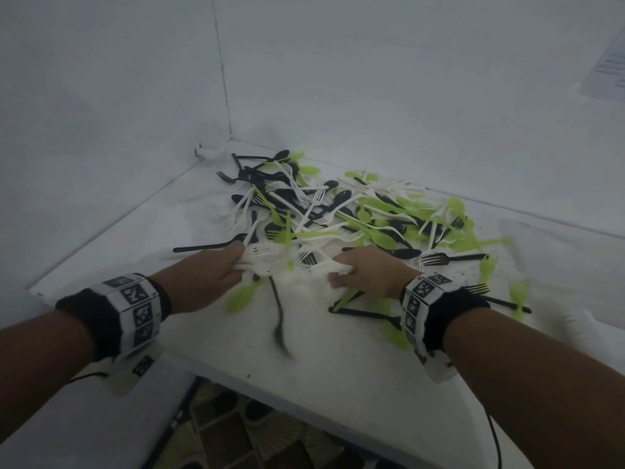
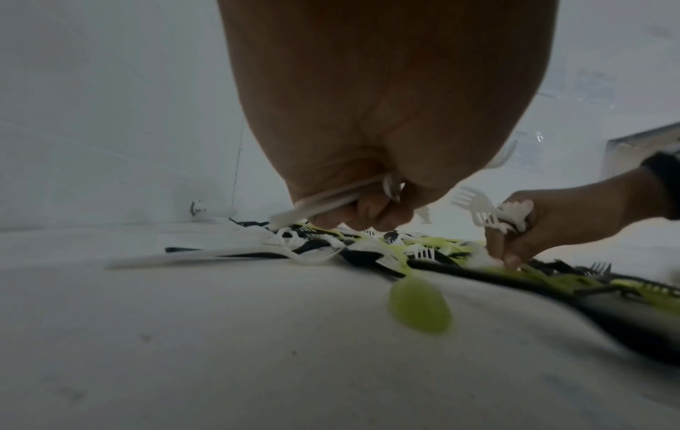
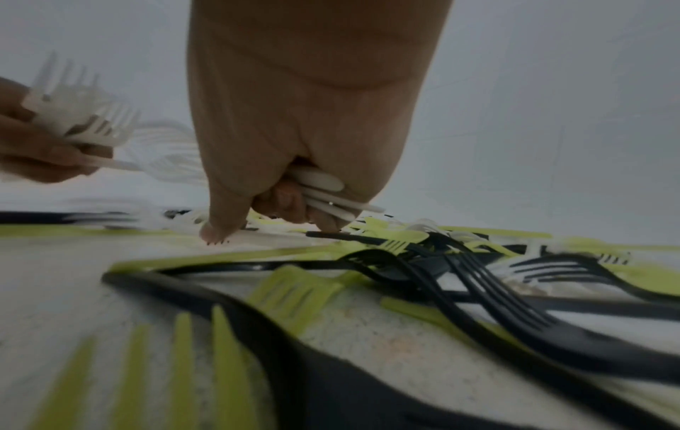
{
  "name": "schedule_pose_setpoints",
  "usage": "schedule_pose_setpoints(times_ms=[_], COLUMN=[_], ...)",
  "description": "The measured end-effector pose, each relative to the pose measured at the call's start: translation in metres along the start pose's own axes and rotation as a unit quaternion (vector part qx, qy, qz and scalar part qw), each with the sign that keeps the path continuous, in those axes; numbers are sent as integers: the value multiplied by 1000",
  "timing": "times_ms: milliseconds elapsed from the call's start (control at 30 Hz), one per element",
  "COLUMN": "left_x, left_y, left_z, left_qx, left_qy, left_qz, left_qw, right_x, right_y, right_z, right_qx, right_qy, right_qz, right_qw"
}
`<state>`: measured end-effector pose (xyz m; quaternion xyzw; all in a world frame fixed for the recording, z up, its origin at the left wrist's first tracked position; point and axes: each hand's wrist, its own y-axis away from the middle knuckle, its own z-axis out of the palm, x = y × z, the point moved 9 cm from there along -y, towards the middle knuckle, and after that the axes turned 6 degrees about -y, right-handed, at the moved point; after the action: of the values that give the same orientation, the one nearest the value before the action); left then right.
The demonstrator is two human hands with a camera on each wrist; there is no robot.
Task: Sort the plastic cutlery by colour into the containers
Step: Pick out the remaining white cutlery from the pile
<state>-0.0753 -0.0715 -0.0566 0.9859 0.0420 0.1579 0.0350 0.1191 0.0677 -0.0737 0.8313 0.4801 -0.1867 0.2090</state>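
A mixed pile of black, white and lime-green plastic cutlery [image 1: 338, 211] lies spread over the white table [image 1: 209, 333] towards its far corner. My left hand [image 1: 216, 269] grips a bundle of white forks [image 1: 260, 255] at the pile's near edge; in the left wrist view their white handles [image 2: 323, 200] run through the curled fingers. My right hand [image 1: 362, 270] holds a few white pieces [image 1: 333, 265], seen as white handles [image 3: 323, 189] in the right wrist view, with its thumb [image 3: 220, 227] down on the table. No container is in view.
A green spoon [image 1: 241, 297] and a blurred black utensil [image 1: 279, 319] lie near the table's front. Black and green forks [image 1: 368, 314] lie under my right wrist. Walls close in behind and to the left. The table's front edge [image 1: 270, 401] drops to the floor.
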Motion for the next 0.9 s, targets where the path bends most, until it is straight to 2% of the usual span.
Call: schedule_pose_setpoints(times_ms=[133,267,367,500,600,667,733,800,900], left_x=[-22,-44,-49,-28,-11,-6,-3,0,4], left_y=[10,17,21,33,39,40,39,33,20], left_z=[0,-4,-6,1,17,30,39,41,38], left_qx=[-6,26,39,-4,-79,-131,-155,-146,-114], left_qy=[34,184,186,79,-19,-44,-54,-60,-62], left_qz=[-53,-101,-108,-50,1,10,12,15,13], left_qw=[998,977,976,996,997,990,986,987,991], right_x=[1,11,7,-2,-5,-5,-1,1,-3], right_y=[-1,-11,-20,-32,-42,-52,-58,-63,-61], right_z=[-23,-34,-29,-19,-9,-1,7,8,-1], right_qx=[111,188,188,165,134,108,77,76,127], right_qy=[-90,-87,-65,-66,-8,35,52,64,72], right_qz=[16,89,92,76,75,64,75,79,62], right_qw=[990,974,976,981,988,991,993,992,987])
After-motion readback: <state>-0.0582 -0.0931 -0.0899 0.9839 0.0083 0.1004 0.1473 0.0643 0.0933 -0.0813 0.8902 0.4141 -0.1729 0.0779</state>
